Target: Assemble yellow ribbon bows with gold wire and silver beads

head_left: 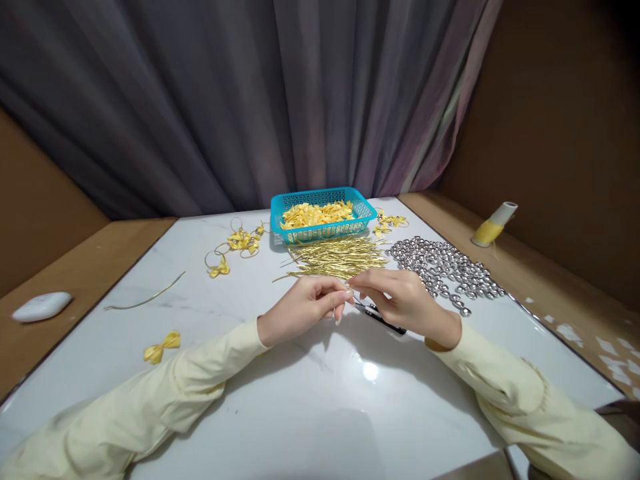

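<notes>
My left hand (303,307) and right hand (407,301) are curled into fingertip pinches, nearly meeting; I cannot tell what they grip. Black-handled snips (393,325) lie beneath my right hand, gold twist ties (337,257) just beyond both, on the white marbled bench (310,413). Farther off stands a turquoise basket (325,233) before a grey curtain (225,100).

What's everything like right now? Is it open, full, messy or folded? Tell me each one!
Left hand: fingers bent, grip unclear
Right hand: fingers bent, grip unclear
Blue basket: open-topped, partly filled
Yellow pieces: heaped inside it
Gold strands: piled loosely
Silver pieces: scattered loosely
Lone yellow bow: pinched-in middle
Black-handled tool: partly hidden
Curtain: hanging in folds
</notes>
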Demonstrator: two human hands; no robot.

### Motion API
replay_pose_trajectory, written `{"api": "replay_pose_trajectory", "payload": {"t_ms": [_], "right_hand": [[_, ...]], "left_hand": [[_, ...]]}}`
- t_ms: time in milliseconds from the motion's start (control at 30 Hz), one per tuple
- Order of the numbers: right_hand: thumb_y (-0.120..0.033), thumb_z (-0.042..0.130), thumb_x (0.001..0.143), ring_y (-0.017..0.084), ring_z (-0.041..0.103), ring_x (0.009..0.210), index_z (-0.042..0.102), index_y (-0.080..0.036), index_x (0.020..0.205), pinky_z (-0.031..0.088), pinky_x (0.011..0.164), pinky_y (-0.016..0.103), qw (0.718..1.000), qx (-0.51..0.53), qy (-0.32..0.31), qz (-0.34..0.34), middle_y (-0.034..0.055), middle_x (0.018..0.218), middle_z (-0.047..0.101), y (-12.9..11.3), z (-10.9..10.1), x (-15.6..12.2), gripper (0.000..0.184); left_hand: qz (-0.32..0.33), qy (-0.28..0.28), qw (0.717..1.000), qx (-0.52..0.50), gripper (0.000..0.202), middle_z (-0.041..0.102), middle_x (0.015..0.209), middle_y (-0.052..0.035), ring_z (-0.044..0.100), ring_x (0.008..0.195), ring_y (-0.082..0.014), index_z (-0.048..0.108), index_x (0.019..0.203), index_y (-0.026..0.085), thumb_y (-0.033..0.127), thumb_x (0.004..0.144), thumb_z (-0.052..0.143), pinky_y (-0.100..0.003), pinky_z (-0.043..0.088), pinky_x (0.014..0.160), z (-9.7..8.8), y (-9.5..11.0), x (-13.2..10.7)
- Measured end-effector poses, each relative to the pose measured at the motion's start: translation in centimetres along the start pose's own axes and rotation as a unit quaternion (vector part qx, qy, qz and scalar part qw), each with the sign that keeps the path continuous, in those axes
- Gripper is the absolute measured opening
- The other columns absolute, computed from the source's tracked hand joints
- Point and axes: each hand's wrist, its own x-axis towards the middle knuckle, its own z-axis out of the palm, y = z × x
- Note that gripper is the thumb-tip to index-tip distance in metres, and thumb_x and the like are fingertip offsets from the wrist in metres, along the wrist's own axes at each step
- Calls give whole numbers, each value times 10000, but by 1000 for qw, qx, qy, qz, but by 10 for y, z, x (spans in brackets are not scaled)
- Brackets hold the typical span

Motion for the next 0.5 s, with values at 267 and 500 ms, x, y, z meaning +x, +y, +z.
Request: {"api": "replay_pose_trajectory", "payload": {"t_ms": [267,500], "right_hand": [[-106,480,803,104,556,595,555,-160,835,426,545,222,995,43,-20,91,25,725,638,-5,-3,7,98],[-158,496,814,106,591,617,495,-172,835,450,468,193,946,242,-56,210,9,694,581,-6,-5,9,25]], "left_hand": [[34,14,998,52,272,540,560,27,373,469,-59,557,648,128,276,849,449,-185,307,479,1,-9,0],[87,47,986,136,304,534,542,41,384,462,-53,571,624,135,271,862,441,-180,317,501,2,-12,-2]]}}
